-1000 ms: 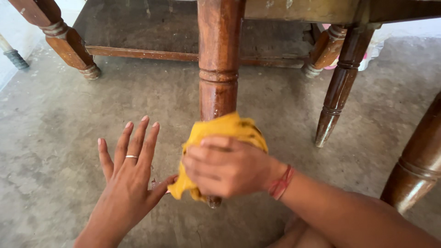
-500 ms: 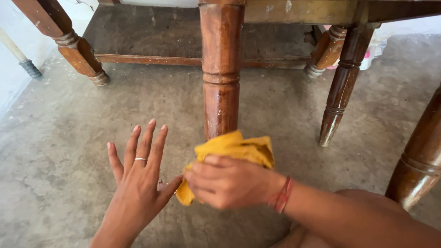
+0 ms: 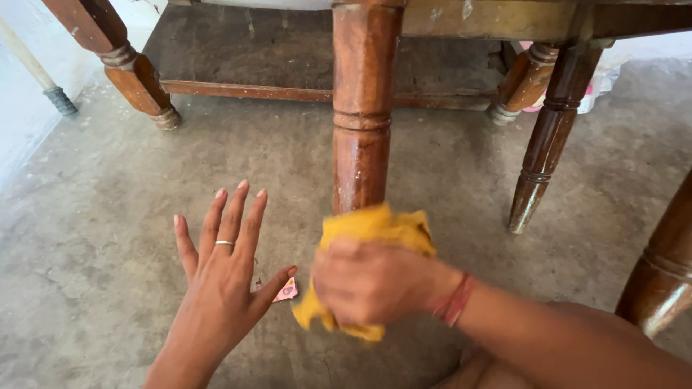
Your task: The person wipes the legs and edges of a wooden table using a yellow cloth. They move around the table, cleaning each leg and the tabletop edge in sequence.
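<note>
Leftmost, the left hand (image 3: 223, 288) hovers above the floor (image 3: 94, 238), its fingers (image 3: 234, 209) spread wide and holding nothing. Beside its thumb lies a small pink scrap (image 3: 286, 290). Further right, the right hand (image 3: 375, 282) grips a crumpled yellow cloth (image 3: 375, 227) at the foot of the upright wooden leg (image 3: 362, 108); the cloth looks blurred and bunched, with no clear long axis.

Yellow cloth (image 3: 375, 229) bunched around the foot of a wooden table leg (image 3: 362, 108)

The crumpled, mustard-coloured cloth wraps the low end of the upright, reddish-brown turned leg, its folds blurred, one corner hanging just above the concrete floor (image 3: 108, 216).
</note>
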